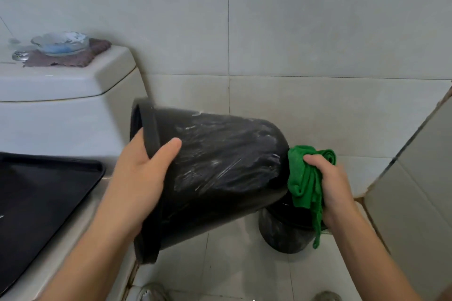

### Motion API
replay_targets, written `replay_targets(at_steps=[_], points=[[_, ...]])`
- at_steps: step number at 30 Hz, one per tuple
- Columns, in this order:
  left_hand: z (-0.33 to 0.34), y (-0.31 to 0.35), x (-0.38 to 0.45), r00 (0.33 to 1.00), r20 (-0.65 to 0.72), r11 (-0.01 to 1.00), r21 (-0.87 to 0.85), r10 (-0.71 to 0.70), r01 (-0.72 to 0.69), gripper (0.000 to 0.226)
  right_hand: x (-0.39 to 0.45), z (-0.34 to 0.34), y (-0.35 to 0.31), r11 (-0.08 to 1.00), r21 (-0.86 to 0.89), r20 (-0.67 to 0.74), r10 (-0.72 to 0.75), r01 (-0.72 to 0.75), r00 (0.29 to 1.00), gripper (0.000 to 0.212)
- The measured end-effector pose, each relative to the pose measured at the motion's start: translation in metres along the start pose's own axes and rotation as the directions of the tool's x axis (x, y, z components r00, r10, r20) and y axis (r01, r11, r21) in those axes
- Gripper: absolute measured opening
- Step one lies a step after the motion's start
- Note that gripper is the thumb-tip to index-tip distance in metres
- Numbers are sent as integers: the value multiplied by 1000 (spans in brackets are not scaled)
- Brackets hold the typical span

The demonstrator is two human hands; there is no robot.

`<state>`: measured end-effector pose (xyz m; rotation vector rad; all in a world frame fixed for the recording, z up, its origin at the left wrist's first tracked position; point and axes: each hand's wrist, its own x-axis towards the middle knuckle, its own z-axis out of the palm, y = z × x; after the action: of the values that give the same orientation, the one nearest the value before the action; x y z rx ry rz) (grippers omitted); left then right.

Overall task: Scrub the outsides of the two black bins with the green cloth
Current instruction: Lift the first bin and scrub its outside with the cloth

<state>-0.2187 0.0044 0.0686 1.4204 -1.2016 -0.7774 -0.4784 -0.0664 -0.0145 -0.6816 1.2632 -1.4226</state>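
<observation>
The black bin [220, 166] is lying nearly on its side in the air, its long axis running left to right across the view and tipping slightly downward at the right. Its open mouth is pointing left, toward the toilet, and its closed bottom is pointing right. Pale, streaky smears are showing along its upper side.

The left hand [144, 173] is gripping the bin at its rim, with the thumb lying over the outer wall and the fingers curling out of sight behind the rim. The right hand [335, 186] is clutching the bunched green cloth [305, 178] and pressing it against the bottom of the bin; a strip of the cloth is hanging down below the hand.

The second black bin [281, 234] is standing upright on the tiled floor [232, 264], just under the raised bin's bottom end and partly hidden by it and the cloth.

To the left, the toilet tank [61, 105] is carrying a folded brownish rag [80, 56] with a glass dish [61, 43] on top. A black tray [36, 195] is resting lower left. Shoe tips are peeking in at the bottom edge.
</observation>
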Motion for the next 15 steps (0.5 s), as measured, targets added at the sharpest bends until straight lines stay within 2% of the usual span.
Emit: replay_targets(at_steps=[2,5,7,9,10,12,15], points=[[12,-2,0,1000,-16,1000,9,-13,13,14,-1,2,9,1000,-26,-28,14,-14,1000,6],[15,-1,-1,993,110,998,-53,-39,45,19,0,0,13,999,-29,-85,14,-16,996,6],[10,-3,2,991,129,999,-35,33,-29,40,2,-1,10,1000,-6,-98,-13,12,995,5],[8,-4,5,994,72,996,10,88,-89,70,1,0,7,999,14,-100,-46,48,994,6],[7,-5,6,993,65,995,7,101,-102,75,0,1,6,998,22,-105,-58,61,993,6],[9,-8,8,989,118,993,-87,87,-77,75,-1,1,9,997,34,-127,-66,70,990,6],[10,-10,12,982,186,977,-212,7,33,78,-2,1,17,998,35,-166,-51,57,985,4]])
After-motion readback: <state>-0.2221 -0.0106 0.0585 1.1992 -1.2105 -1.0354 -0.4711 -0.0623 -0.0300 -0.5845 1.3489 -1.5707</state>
